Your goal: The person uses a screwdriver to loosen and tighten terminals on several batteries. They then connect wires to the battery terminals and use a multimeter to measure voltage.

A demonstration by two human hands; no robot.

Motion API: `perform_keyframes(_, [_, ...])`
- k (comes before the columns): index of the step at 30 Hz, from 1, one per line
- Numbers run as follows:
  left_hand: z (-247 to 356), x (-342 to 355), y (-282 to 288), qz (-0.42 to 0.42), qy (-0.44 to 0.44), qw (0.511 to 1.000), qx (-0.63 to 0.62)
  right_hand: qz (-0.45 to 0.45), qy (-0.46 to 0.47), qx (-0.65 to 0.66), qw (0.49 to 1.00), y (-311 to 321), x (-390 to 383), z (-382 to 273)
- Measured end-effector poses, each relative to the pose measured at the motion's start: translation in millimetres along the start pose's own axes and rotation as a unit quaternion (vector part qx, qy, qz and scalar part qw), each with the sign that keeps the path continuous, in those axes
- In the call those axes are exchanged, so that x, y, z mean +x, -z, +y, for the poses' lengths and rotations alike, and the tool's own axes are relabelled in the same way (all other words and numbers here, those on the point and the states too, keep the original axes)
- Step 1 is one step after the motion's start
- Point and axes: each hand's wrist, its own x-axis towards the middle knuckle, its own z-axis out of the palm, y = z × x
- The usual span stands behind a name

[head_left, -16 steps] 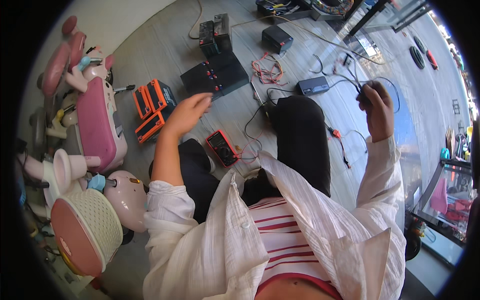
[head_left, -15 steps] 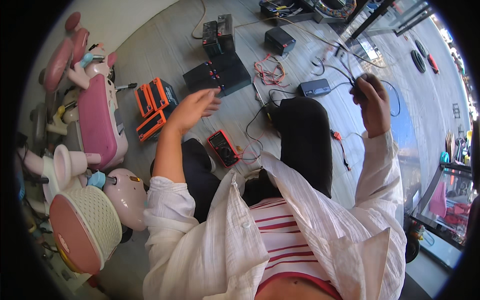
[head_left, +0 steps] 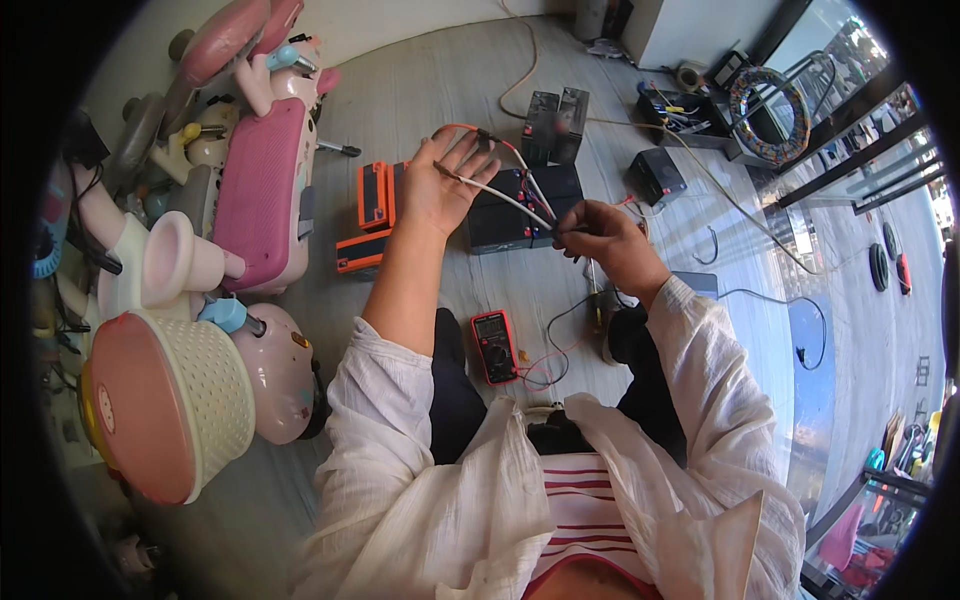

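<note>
My right hand (head_left: 608, 243) pinches a thin cable (head_left: 507, 199) with pale and reddish wires. The wires stretch from its fingertips toward my left hand (head_left: 447, 188), whose palm is turned up with the fingers spread. One pale wire end lies against the left palm, and an orange-red wire (head_left: 460, 127) loops past its fingertips. Below the wires, several black block batteries (head_left: 497, 222) stand together on the floor, partly hidden by the hands. Nearer to me is a red-framed multimeter (head_left: 493, 347) with thin test leads (head_left: 548, 352).
Orange-and-black batteries (head_left: 374, 197) stand beyond my left forearm. Pink ride-on toys (head_left: 262, 190) crowd the left side. Another black battery (head_left: 657, 176), a tool tray (head_left: 683, 118) and a cable coil (head_left: 768, 117) are at the far right. A black cord (head_left: 824, 325) lies on the floor.
My right hand has come in from the right, releasing a black cord, and now grips the pale and reddish wires. My left hand has turned palm up. The view has shifted.
</note>
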Motion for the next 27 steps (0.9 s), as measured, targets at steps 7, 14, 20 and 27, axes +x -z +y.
perform_keyframes(7, [2.0, -14.2, -7.6, -0.127, 0.040, 0.979, 0.155, 0.113, 0.099, -0.036, 0.988, -9.5, 46.6, 4.5])
perform_keyframes(14, [-17.0, -30.6, -17.4, -0.220, 0.069, 0.912, 0.338, 0.026, 0.113, 0.024, 0.993, -8.4, 51.2, -1.3])
perform_keyframes(20, [-15.3, -46.1, -23.9, -0.104, 0.013, 0.926, 0.364, 0.115, 0.063, -0.049, 0.990, -7.9, 41.5, -0.5])
perform_keyframes(27, [-2.9, -44.3, -10.7, -0.076, -0.089, 0.946, 0.304, 0.134, 0.004, 0.204, 0.970, 9.0, 38.5, -1.2])
